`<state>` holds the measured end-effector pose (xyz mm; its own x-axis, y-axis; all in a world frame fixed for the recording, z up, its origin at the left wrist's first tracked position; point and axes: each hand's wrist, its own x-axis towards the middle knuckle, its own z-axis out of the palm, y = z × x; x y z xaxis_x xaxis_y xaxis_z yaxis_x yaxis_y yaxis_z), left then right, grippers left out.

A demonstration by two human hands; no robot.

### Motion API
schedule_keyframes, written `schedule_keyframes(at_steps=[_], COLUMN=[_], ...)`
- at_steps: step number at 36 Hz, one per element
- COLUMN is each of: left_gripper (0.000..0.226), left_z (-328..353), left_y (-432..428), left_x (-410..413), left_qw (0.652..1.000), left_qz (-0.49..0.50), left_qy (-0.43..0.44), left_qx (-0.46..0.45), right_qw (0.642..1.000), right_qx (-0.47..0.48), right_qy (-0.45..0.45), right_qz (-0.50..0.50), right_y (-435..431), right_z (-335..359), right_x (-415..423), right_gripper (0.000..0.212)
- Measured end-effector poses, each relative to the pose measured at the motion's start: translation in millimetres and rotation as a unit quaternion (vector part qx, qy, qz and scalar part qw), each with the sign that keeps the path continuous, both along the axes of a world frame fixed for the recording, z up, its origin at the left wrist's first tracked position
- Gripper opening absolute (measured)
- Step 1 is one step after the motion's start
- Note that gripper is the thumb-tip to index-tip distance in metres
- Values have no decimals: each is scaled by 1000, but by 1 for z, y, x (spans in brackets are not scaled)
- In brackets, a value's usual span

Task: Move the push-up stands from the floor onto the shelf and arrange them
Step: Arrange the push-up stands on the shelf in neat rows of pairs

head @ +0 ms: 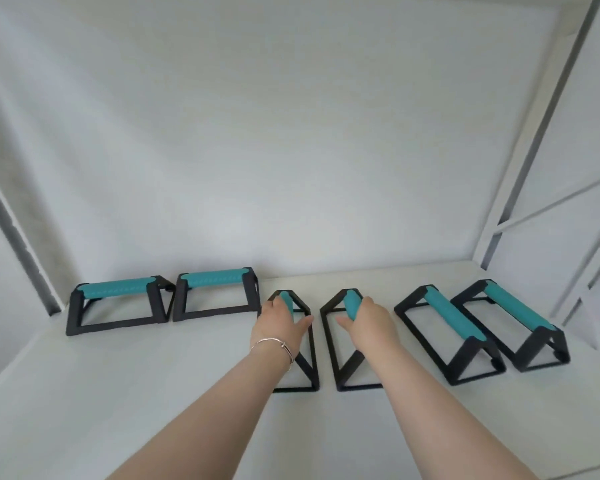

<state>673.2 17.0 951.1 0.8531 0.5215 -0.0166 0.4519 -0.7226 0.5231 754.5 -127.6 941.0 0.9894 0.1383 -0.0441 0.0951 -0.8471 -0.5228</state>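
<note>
A white shelf against a white wall carries six black, teal-handled push-up stands, with a grey upright at the right. The far-left stand and second stand sit crosswise; the fifth stand and far-right stand lie lengthwise. The left hand, with a bracelet, grips the third stand and the right hand grips the fourth stand, hiding most of both handles.

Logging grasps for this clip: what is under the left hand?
The left hand covers the teal handle of a black push-up stand on the shelf. Only the handle's far end shows; the rest is hidden.
</note>
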Motion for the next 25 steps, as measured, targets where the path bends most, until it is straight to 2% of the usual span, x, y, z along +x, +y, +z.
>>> schedule_keyframes(at_steps=[7,14,18,25], left_gripper=[46,48,41,45], left_z=[3,4,8,15], left_y=[1,25,47,94], left_x=[-3,-43,-74,-116], left_qw=[999,999,998,997], left_qz=[15,9,-4,-34], left_qy=[27,19,14,35], left_qx=[29,42,56,52], right_qw=[998,991,986,970], right_qx=[-41,-68,-39,-23], right_qy=[-19,-11,0,13], right_qz=[39,113,160,240], right_y=[-14,-17,-5,26], right_z=[6,15,18,21], right_x=[3,2,-3,-16], right_gripper=[37,33,36,45])
